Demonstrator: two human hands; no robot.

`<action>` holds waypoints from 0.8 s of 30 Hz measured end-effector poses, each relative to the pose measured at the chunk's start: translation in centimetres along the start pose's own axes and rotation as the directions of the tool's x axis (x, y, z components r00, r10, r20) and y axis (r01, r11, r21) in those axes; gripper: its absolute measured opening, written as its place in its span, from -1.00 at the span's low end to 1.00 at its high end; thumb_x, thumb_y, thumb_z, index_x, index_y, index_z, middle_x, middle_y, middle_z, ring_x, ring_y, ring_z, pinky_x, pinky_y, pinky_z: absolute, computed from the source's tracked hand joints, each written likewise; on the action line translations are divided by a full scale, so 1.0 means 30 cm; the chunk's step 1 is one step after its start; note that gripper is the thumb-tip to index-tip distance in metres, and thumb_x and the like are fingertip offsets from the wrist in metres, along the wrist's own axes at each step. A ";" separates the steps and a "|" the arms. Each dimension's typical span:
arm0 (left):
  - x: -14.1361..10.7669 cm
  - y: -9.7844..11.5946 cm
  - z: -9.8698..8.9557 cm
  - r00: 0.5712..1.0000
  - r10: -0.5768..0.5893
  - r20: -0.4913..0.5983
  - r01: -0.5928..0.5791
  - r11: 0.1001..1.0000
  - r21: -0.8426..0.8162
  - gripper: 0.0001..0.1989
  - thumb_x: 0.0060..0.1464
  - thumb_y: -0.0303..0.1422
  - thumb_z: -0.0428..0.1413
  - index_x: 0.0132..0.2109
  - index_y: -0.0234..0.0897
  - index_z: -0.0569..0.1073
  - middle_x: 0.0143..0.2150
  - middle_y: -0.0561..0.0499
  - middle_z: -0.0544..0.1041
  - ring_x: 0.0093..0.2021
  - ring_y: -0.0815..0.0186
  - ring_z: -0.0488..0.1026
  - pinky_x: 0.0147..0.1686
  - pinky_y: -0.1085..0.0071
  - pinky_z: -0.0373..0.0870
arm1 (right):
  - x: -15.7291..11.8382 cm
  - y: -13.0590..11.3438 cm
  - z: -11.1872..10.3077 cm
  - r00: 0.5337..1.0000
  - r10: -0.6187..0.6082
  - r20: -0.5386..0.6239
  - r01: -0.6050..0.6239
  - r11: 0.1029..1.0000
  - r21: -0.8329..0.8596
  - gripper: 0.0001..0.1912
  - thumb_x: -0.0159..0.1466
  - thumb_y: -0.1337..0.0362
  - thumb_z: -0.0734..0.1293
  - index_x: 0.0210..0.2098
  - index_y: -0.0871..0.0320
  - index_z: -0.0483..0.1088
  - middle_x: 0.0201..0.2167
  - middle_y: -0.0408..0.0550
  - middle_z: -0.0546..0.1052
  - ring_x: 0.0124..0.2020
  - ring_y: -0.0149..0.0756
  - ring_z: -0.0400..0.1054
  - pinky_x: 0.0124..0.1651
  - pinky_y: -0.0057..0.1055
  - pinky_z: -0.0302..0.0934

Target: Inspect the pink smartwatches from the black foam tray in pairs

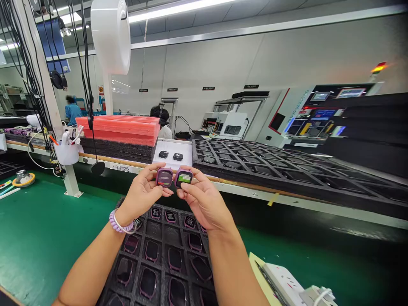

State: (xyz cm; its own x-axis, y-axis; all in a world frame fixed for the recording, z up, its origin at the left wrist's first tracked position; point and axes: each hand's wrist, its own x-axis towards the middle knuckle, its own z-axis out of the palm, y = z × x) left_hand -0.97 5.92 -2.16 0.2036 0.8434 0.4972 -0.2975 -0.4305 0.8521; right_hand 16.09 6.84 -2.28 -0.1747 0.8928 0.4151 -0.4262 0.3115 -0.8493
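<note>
Watch tray (172,234) cropped below; held screens (185,177) unreadable

Pink foam (117,131) is stacked on black sheets (123,148) on the shelf (302,204), near a white cup (67,154). A large white roll (108,36) hangs above. On the green worktop (63,225), a yellow ring (29,182) lies at left, a white power strip (283,276) at right.

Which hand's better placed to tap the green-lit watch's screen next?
Probably the right hand: it holds the green-lit watch, thumb at its front, while the left hand holds another watch.
</note>
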 end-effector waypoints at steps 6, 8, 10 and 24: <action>-0.001 0.003 0.001 1.000 0.000 -0.004 0.000 1.000 0.020 -0.48 0.02 -0.47 0.19 0.16 -0.26 0.35 -0.03 -0.07 0.51 -0.32 0.38 0.60 -0.24 0.48 0.60 | -0.001 -0.002 0.003 1.000 -0.001 -0.003 0.001 1.000 0.005 -0.51 0.05 0.26 0.57 -0.06 0.06 0.41 -0.33 -0.16 0.45 -0.48 -0.41 0.26 -0.40 -0.45 0.22; 0.000 0.003 -0.001 1.000 -0.009 -0.010 0.010 1.000 0.030 -0.50 0.06 -0.43 0.18 0.17 -0.27 0.36 -0.04 -0.08 0.53 -0.34 0.37 0.60 -0.26 0.48 0.61 | 0.001 -0.001 0.004 1.000 -0.002 -0.010 0.003 1.000 0.007 -0.51 0.05 0.23 0.58 -0.07 0.07 0.42 -0.34 -0.17 0.45 -0.49 -0.42 0.25 -0.41 -0.46 0.20; 0.001 0.003 -0.002 1.000 -0.020 -0.013 0.020 0.999 0.033 -0.54 0.10 -0.38 0.17 0.16 -0.27 0.38 -0.05 -0.08 0.54 -0.35 0.35 0.61 -0.28 0.47 0.62 | 0.002 0.002 0.004 1.000 -0.004 -0.015 0.004 1.000 0.006 -0.52 0.05 0.20 0.59 -0.08 0.07 0.42 -0.35 -0.17 0.44 -0.50 -0.42 0.23 -0.42 -0.46 0.19; 0.013 0.021 -0.001 0.999 -0.036 -0.034 0.037 0.999 0.014 -0.50 0.00 -0.43 0.12 0.14 -0.29 0.40 -0.09 -0.05 0.55 -0.35 0.32 0.62 -0.26 0.46 0.63 | 0.005 0.003 0.011 1.000 -0.023 -0.011 0.024 0.998 0.049 -0.52 0.00 0.36 0.53 -0.08 0.09 0.45 -0.35 -0.18 0.49 -0.48 -0.44 0.27 -0.38 -0.50 0.21</action>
State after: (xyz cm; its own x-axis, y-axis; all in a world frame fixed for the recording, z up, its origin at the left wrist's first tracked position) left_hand -1.10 6.00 -1.43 0.1822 0.8690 0.4601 -0.2767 -0.4037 0.8721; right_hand 15.73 6.89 -2.17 -0.1549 0.8889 0.4312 -0.4737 0.3162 -0.8220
